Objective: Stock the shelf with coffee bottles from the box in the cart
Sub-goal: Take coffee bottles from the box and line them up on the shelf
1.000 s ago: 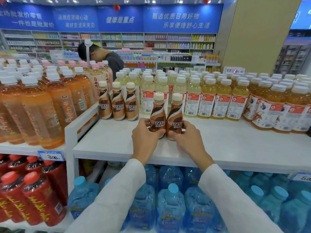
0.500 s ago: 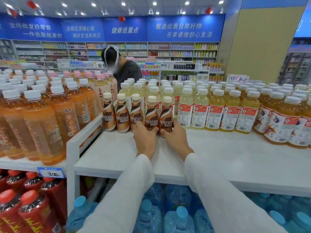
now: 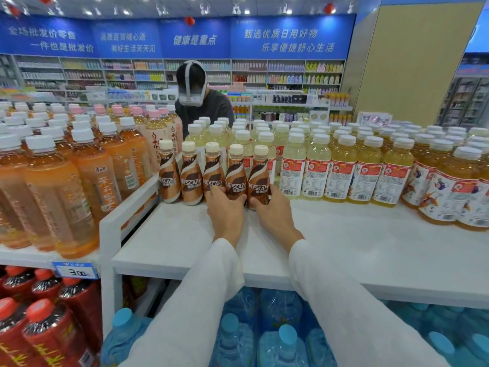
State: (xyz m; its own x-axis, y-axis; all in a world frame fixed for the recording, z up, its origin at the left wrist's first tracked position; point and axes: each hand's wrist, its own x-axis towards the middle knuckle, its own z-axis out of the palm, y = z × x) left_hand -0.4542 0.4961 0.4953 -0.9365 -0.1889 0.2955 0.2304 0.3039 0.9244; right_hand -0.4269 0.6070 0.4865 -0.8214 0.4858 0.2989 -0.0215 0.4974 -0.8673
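Coffee bottles [image 3: 191, 178] upright on shelf [image 3: 344, 247]; left hand [image 3: 225, 211] clasps fourth bottle [image 3: 236, 170], right hand [image 3: 275, 211] fifth bottle [image 3: 260, 173]; forearms outstretched.

Both hands extended forward, each closed round a bottle base.
Both arms, in white fabric sleeves [image 3: 190, 300], enter from 6 o'clock and run toward 12 o'clock, converging at the wrists. The left hand [image 3: 226, 211], back upward, curls fingers and thumb round the base of a brown-and-cream plastic coffee bottle [image 3: 235, 173]. The right hand [image 3: 276, 211], at its 3 o'clock, back upward, grips the adjacent coffee bottle [image 3: 259, 176] likewise. Contact between the hands cannot be confirmed.
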